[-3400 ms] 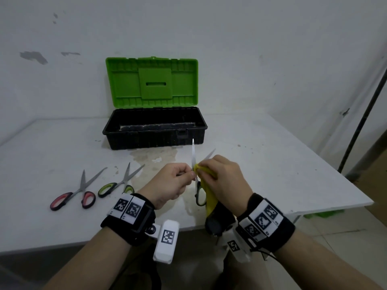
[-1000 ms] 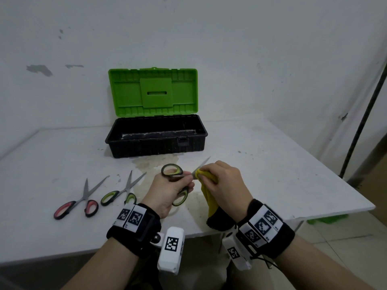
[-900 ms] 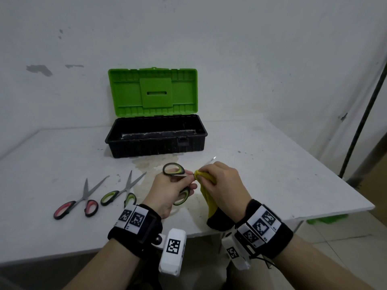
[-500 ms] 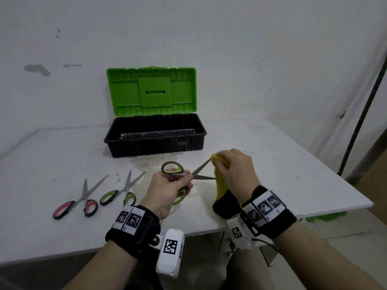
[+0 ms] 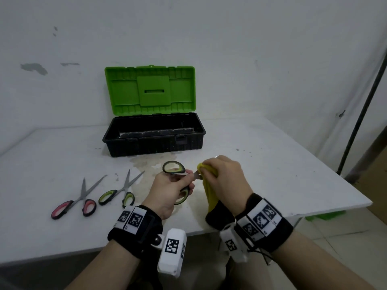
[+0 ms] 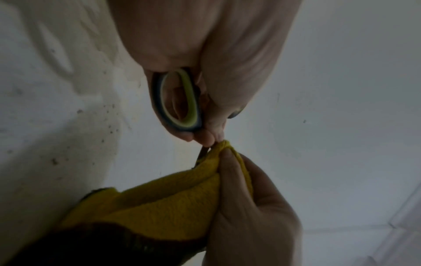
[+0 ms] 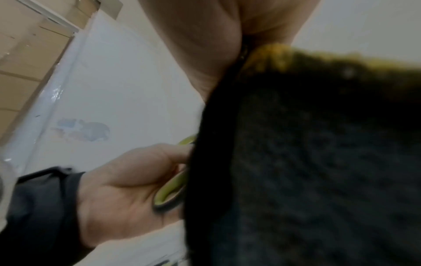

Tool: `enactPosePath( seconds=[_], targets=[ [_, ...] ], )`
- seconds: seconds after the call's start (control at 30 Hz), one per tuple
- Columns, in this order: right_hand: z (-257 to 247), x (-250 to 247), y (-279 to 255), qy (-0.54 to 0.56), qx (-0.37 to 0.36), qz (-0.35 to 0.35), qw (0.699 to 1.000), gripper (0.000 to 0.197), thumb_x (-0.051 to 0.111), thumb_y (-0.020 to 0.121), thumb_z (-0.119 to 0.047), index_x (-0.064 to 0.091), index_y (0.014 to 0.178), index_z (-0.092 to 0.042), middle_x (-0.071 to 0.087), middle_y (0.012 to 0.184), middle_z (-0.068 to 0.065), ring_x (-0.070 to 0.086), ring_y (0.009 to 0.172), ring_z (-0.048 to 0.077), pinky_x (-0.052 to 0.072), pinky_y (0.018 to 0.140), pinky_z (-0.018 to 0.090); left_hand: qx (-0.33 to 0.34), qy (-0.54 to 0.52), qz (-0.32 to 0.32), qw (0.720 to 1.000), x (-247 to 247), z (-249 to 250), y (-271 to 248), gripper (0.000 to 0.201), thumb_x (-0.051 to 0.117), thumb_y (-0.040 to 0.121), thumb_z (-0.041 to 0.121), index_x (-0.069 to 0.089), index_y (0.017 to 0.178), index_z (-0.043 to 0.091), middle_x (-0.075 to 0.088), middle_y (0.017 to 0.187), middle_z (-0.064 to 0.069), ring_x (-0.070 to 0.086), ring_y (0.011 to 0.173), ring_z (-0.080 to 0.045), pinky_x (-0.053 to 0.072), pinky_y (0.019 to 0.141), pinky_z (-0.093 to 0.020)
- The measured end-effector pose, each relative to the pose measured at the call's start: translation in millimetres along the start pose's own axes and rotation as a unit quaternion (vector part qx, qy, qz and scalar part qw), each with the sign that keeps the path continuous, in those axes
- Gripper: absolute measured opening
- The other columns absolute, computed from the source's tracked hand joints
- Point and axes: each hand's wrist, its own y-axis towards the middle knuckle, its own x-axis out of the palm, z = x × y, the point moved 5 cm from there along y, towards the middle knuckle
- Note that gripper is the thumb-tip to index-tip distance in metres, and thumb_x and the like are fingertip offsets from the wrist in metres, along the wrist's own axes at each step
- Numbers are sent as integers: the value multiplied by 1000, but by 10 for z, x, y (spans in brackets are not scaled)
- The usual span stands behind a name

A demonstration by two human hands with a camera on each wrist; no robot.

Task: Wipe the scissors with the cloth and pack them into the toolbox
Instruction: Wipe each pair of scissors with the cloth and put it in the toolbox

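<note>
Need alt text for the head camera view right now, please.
Left hand grips green-handled scissors while the right hand pinches a yellow cloth around the blades. Behind them an open toolbox; two more scissors lie on the table.

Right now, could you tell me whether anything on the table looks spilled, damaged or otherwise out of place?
Yes: a yellowish-brown stain spreads over the white table just in front of the open toolbox, like a dried spill. Dark specks dot the surface nearby. The two scissors lying on the table look intact.

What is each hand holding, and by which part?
The left hand grips green-handled scissors by the handle loops. The right hand pinches a yellow cloth around the blades.
</note>
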Motion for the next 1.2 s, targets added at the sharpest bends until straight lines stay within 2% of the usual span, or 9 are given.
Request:
enactPosePath(
  seconds=[0.17, 0.3, 0.47, 0.57, 0.77, 0.87, 1.0, 1.1, 1.2],
  targets=[
    [294, -232, 237, -6, 71, 42, 997, 15, 62, 91, -28, 72, 97, -18, 66, 90, 1, 58, 85, 20, 40, 74, 25, -3, -2, 18, 1000, -75, 19, 1, 5, 66, 91, -2, 68, 89, 3, 67, 73, -10, 63, 61, -15, 57, 60, -27],
    [30, -183, 63, -7, 12, 21, 1000, 15, 62, 91, -28, 72, 97, -19, 63, 86, -4, 53, 77, 12, 38, 71, 21, -12, -20, 26, 999, -78, 1, 33, 5, 65, 92, 0, 68, 90, 3, 68, 71, -7, 64, 60, -12, 58, 60, -26],
    [-140, 53, -72, 1, -17, -3, 1000, 14, 64, 89, -24, 72, 97, -16, 65, 92, 1, 59, 84, 17, 43, 72, 24, -5, -13, 4, 1000, 10, -20, 11, 6, 63, 94, 0, 67, 91, 3, 67, 67, -5, 62, 60, -14, 55, 60, -27],
    [-58, 17, -3, -1, 2, 4, 1000, 15, 63, 90, -25, 72, 98, -17, 65, 92, 1, 58, 83, 18, 45, 74, 26, -4, -10, 5, 1000, -28, -7, -5, 6, 65, 92, -1, 68, 89, 3, 67, 71, -9, 61, 60, -15, 54, 60, -29],
    [306, -250, 305, -13, 97, 39, 994, 18, 61, 92, -31, 72, 99, -19, 67, 95, 3, 59, 90, 21, 40, 76, 25, -10, -4, 9, 1000, -88, 7, -27, 5, 65, 92, 0, 69, 91, 3, 68, 72, -6, 63, 62, -13, 58, 62, -27],
    [131, -280, 199, -14, 50, 42, 998, 17, 60, 92, -30, 72, 98, -19, 65, 91, -1, 56, 81, 15, 38, 73, 22, -10, -7, 18, 1000, -100, 4, 8, 5, 65, 93, 2, 69, 91, 4, 68, 69, -4, 63, 63, -13, 58, 64, -29],
    [-220, -43, -69, -1, -13, -2, 1000, 13, 63, 90, -26, 71, 97, -19, 64, 91, -3, 55, 79, 13, 45, 74, 23, -7, -15, 6, 1000, -16, 4, 28, 5, 63, 94, 2, 67, 92, 3, 66, 68, -6, 61, 60, -13, 56, 60, -27],
    [-192, 9, -77, 2, -10, 1, 1000, 13, 64, 89, -25, 71, 97, -17, 65, 91, 0, 59, 83, 17, 46, 73, 25, 3, -6, -7, 1000, 24, 14, 9, 6, 62, 94, 1, 67, 91, 2, 61, 70, -11, 60, 58, -14, 51, 62, -31],
    [-138, -16, -8, 0, -4, 4, 1000, 16, 63, 90, -28, 72, 98, -17, 66, 93, -1, 59, 83, 15, 47, 75, 24, 10, -1, -17, 1000, -4, 44, 8, 5, 64, 93, 0, 68, 90, 1, 62, 73, -15, 59, 56, -16, 48, 64, -35]
  ],
)
